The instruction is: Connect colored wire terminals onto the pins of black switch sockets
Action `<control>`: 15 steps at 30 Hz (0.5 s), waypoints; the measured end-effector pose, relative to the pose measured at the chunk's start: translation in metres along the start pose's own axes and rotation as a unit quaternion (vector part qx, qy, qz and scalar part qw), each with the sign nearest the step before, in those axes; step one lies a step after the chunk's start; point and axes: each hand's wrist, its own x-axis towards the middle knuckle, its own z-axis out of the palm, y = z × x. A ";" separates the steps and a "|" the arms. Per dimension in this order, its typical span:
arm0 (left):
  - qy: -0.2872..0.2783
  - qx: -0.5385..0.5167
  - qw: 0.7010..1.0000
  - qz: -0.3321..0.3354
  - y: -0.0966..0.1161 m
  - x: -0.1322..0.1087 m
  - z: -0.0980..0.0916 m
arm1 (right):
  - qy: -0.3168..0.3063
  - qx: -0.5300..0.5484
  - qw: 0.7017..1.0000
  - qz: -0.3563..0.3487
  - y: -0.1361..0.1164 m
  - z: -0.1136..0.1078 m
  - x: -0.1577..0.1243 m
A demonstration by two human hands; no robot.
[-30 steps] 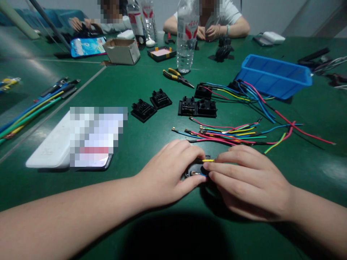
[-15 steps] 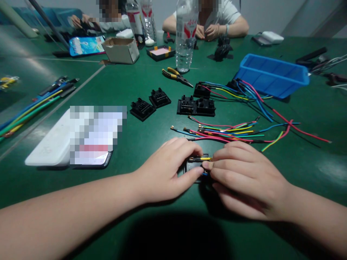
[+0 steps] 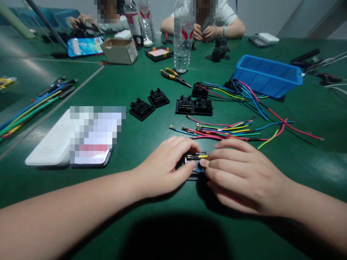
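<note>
On the green table in front of me lies a black plastic socket housing [image 3: 193, 177], partly covered by my fingers. My left hand [image 3: 169, 166] is closed around its left side, thumb at the near part and fingers over the far edge. A yellow wire [image 3: 202, 156] with a metal terminal and black sleeve lies across the housing, its other end running under my right hand [image 3: 244, 173]. That hand is pinched on the wire, thumb tip at the housing's middle. A bit of blue wire shows below the thumb. Just beyond lie several coloured wires [image 3: 225, 131] with terminals.
Several black housings [image 3: 141, 108] stand farther back, near yellow-handled pliers [image 3: 176, 76]. A blue bin [image 3: 268, 77] is at the back right, a water bottle [image 3: 183, 43] at the back. A white case [image 3: 51, 141] and a phone [image 3: 94, 144] lie left. Two people sit opposite.
My left thumb has drawn back to the left, and more of the housing's middle shows. The right hand has shifted slightly left, still at the yellow wire. The whole view has moved a little.
</note>
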 end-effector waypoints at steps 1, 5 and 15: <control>0.000 0.000 1.000 0.001 0.000 0.000 0.000 | -0.002 -0.008 1.000 -0.002 -0.001 0.000 0.000; -0.007 0.001 1.000 -0.003 0.002 0.000 0.000 | 0.002 -0.026 1.000 -0.012 -0.003 0.000 0.000; -0.067 -0.012 0.996 -0.058 0.007 -0.003 -0.001 | 0.058 -0.056 0.996 -0.035 0.001 0.007 -0.007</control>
